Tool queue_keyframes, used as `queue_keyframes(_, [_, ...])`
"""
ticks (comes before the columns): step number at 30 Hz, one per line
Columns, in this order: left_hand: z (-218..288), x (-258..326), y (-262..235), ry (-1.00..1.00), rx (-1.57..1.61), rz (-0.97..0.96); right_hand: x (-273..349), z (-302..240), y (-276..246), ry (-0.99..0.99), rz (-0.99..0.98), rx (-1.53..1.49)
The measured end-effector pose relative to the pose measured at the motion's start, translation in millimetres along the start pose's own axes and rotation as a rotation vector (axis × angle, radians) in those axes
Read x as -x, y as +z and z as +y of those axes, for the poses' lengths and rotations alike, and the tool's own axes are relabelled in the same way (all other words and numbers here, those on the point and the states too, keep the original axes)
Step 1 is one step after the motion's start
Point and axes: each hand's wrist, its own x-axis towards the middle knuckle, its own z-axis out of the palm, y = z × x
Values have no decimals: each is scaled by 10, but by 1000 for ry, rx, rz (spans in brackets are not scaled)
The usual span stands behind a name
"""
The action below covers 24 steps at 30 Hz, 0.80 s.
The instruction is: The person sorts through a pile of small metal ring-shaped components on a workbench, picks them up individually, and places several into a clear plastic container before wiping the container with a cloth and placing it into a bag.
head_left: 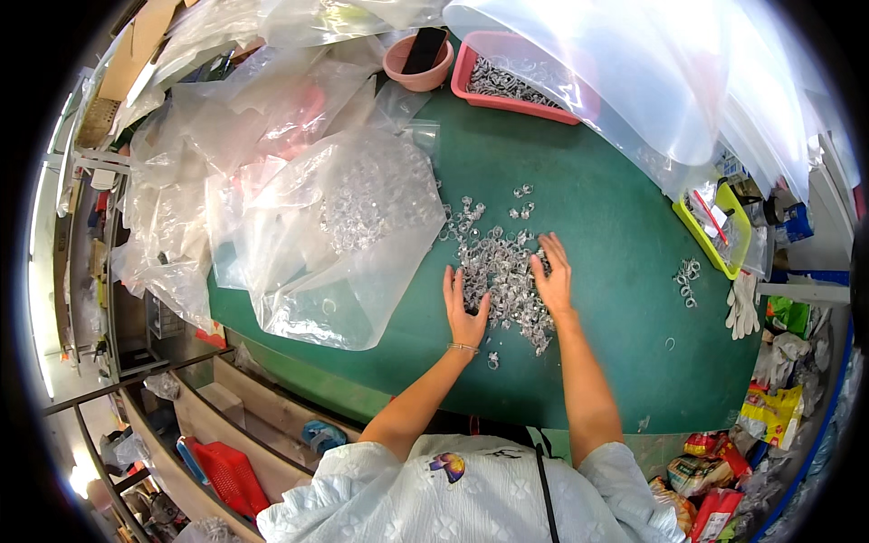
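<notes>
A loose pile of small silvery rings (pixel 502 271) lies on the green tabletop (pixel 625 226) in front of me. My left hand (pixel 465 313) rests at the pile's left edge, fingers spread and the thumb against the rings. On the opposite side my right hand (pixel 555 281) touches the right edge, its fingers stretched out and pointing away from me. Neither hand grips anything that I can see. A few rings are scattered beyond the pile. To the left sits a large clear plastic bag (pixel 317 281) with many more small shiny pieces inside.
At the far side stand a pink bin (pixel 561 116) of metal pieces and a round pink bowl (pixel 418 80) holding a black phone (pixel 424 51). Clear plastic sheeting (pixel 625 63) hangs at the upper right. A yellow-green basket (pixel 729 258), white gloves (pixel 742 306) and a small ring cluster (pixel 687 282) lie right.
</notes>
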Motion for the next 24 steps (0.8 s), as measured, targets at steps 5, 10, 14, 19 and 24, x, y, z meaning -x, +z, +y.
queue_keyframes(5, [-94,-57,84,-157,192,77,63,-113,206,178,-70,-335])
queue_keyframes(10, [98,-70,159,-232,212,71,176,-161,356,372,-14,-578])
queue_keyframes(14, [13,-32,212,-358,463,93,273,-338,396,592,-184,-699])
queue_keyframes(19, [21,-59,328,-370,490,198,369,-476,432,613,-165,-720])
queue_keyframes(24, [85,-65,296,-398,450,242,438,-738,408,663,-155,-792])
